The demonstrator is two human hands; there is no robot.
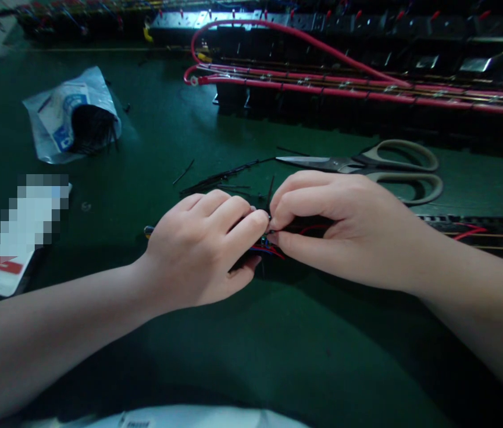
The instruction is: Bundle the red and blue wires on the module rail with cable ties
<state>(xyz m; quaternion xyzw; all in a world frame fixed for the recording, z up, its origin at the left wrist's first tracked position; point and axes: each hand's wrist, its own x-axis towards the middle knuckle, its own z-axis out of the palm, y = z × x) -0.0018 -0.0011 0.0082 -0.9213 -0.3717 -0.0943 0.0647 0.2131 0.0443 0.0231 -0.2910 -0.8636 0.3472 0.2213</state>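
Both hands are meeting at the middle of the green mat point(242, 351), fingertips almost touching. The left hand point(204, 252) is curling over a thin bundle of wires point(273, 248) (red and blue strands are showing just under the fingers), pinching it between thumb and forefinger. The right hand point(344, 229) is pinching the same bundle from the other side, thumb below and fingers folded above, and a thin black tie point(269, 193) is sticking up from between the two hands. The bundle is running on to the right along a dark strip point(478, 229) lying on the mat. Just behind the right hand, scissors point(367, 166) are lying closed, blades pointing left, with loose black ties point(222, 176) scattered beside their tips. Farther back on the left, an opened plastic bag point(66, 113) is spilling out more black ties, and near the left edge a flat white pack point(19, 235) is lying, its face blurred. Along the far side, red cables point(322, 86) are running over a row of dark units point(411, 47).
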